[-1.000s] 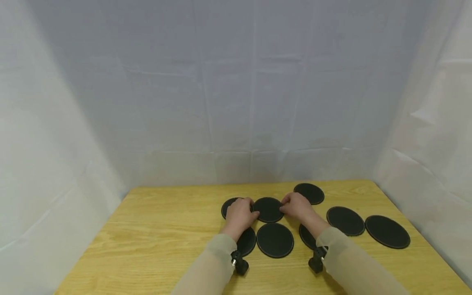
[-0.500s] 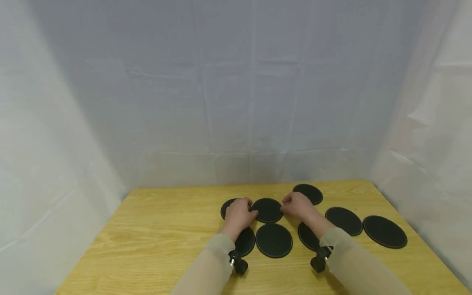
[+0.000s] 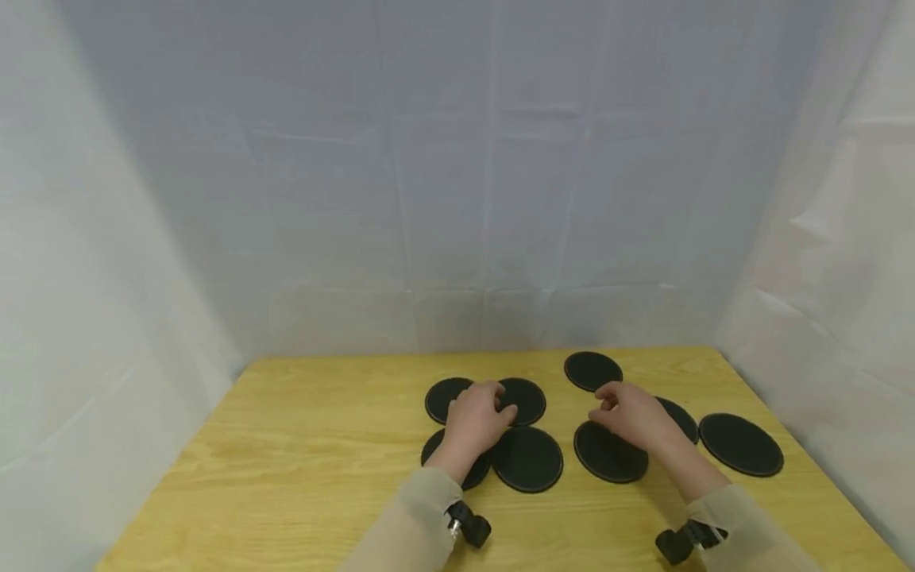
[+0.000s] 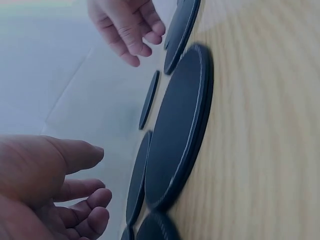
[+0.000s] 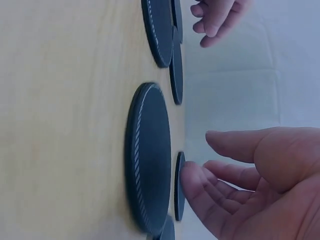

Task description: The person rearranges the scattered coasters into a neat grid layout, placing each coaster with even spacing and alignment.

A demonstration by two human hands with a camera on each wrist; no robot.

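Left hand (image 3: 475, 419) is loose, fingers gently curled, not gripping anything. Its fingertips sit at the near edge of a black disc (image 3: 524, 400), looks like touching but I can't say for sure from the head view. Another disc (image 3: 445, 399) lies just to the left of that hand, one more (image 3: 457, 469) is mostly tucked under its wrist, and a bigger-looking one (image 3: 527, 458) sits right beside it on the thumb side.

Right hand (image 3: 629, 413) is also relaxed and holding nothing, fingers half curled, hovering just over the far edge of a disc (image 3: 610, 453). From the right wrist view there's a gap between fingers (image 5: 200, 192) and that disc (image 5: 147, 160). Behind this hand a disc (image 3: 675, 419) is partly hidden, farther to its right there's another (image 3: 740, 444), and one sits alone (image 3: 592, 370) out past its fingertips.

All the discs lie flat on the wooden counter (image 3: 300, 445). Lots of bare wood off to the left of the left hand, and a strip of it between the two hands. The counter's far edge runs into white cloth (image 3: 457, 199) walls on three sides.
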